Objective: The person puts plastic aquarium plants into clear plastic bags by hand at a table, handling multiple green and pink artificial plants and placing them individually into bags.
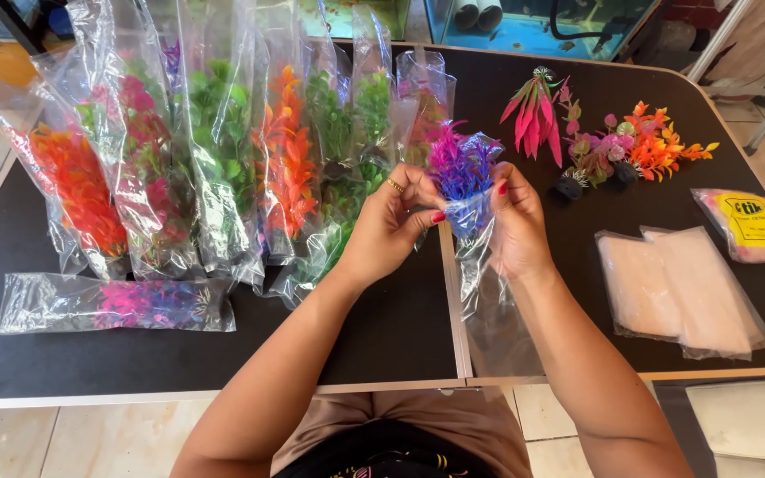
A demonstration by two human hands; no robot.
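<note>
Over the middle of a black table (400, 327), my left hand (389, 226) and my right hand (513, 226) both pinch the mouth of a clear plastic bag (489, 310). A purple and blue artificial plant (460, 166) sticks out of the bag's top between my fingers. The bag's long empty end hangs down toward me over the table's front edge.
Several bagged artificial plants in orange, pink and green (223, 159) lie in a row at the left, one pink plant bag (117, 304) lying crosswise. Loose red, pink and orange plants (613, 142) lie at the right, near stacked clear bags (679, 292) and a yellow-labelled packet (750, 223).
</note>
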